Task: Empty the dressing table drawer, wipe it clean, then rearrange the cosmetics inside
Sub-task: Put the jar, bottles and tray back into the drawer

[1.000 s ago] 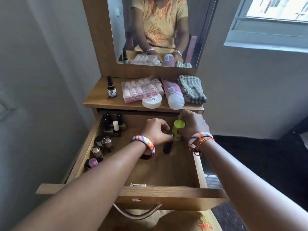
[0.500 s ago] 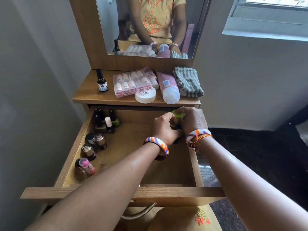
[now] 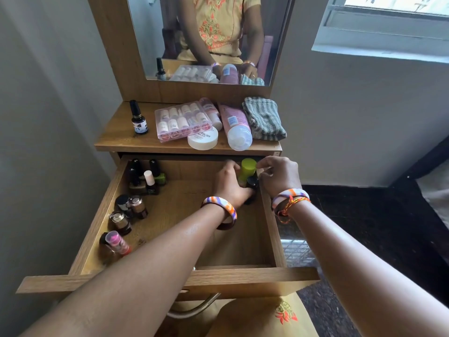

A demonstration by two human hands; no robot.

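Head view looks down into the open drawer (image 3: 102, 215) of a wooden dressing table, where both hands work at the far right corner. A green-capped bottle (image 3: 248, 169) stands upright there against the far wall, with a dark tube (image 3: 252, 188) touching it on the near side. That bottle looks like light, stiff plastic with a smooth cap, likely a little slippery, so its body below the cap seems the surer place to hold; the glass polish bottles (image 3: 148, 180) grouped at the far left corner and the small jars (image 3: 132, 206) along the left wall would be heavier for their size and could chip if knocked together. The left hand (image 3: 230, 184) curls around the lower part of the green-capped bottle and the dark tube, fingers wrapped, steadying them. The right hand (image 3: 279, 175) hovers just beside the cap with thumb and forefinger drawn close, fingertips at or very near the cap edge; I cannot tell whether they actually pinch it. On the worktop (image 3: 116, 137) above lie a clear case of small bottles (image 3: 182, 121), a white round tin (image 3: 202, 139), a pink bottle (image 3: 234, 125) on its side and a striped cloth (image 3: 263, 117), which suggests rearranging is under way.
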